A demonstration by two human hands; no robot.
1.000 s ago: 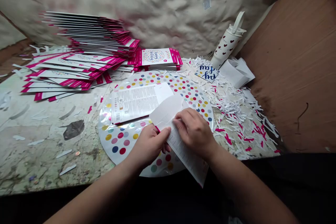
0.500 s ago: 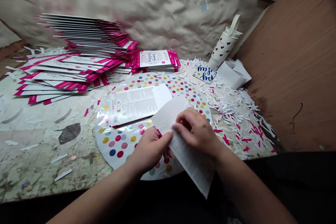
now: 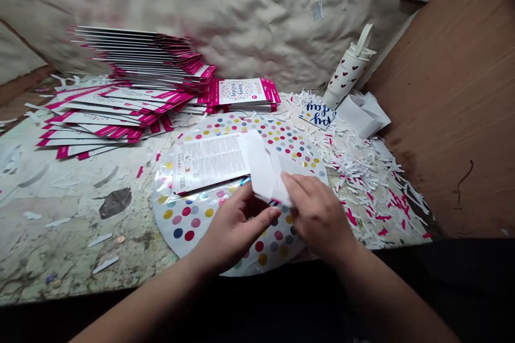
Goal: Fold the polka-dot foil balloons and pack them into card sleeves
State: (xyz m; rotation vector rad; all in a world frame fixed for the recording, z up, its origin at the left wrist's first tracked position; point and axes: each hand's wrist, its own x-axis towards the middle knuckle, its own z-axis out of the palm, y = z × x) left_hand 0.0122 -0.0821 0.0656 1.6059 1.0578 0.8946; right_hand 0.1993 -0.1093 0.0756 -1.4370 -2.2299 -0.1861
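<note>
**Folded white paper (image 3: 267, 169) pinched over a polka-dot foil balloon (image 3: 163, 214)**

The folded white paper sits at lower centre of the frame, angled over the balloon, its upper end resting on a printed instruction sheet (image 3: 207, 163) that lies flat with its barcode at the lower left corner. The right hand (image 3: 319, 217) has the paper's lower edge between its fingers (image 3: 293, 187), closed in a light pinch. The left hand (image 3: 233, 233) is palm-up with its fingers (image 3: 265, 218) extended and loosely apart, just below the paper; whether they have hold of it is hard to tell. A thin pink-and-blue strip shows under the paper's edge.

At upper left, a tall stack of pink-edged packets (image 3: 140, 59) leans over a fanned spread (image 3: 104, 120), with a birthday-printed packet (image 3: 241, 91) beside it. To the right are heaps of shredded paper (image 3: 358, 171), a card scrap with blue lettering (image 3: 317, 113), crumpled white paper (image 3: 364, 112) and a heart-patterned bottle (image 3: 346, 75) against the wall.
</note>
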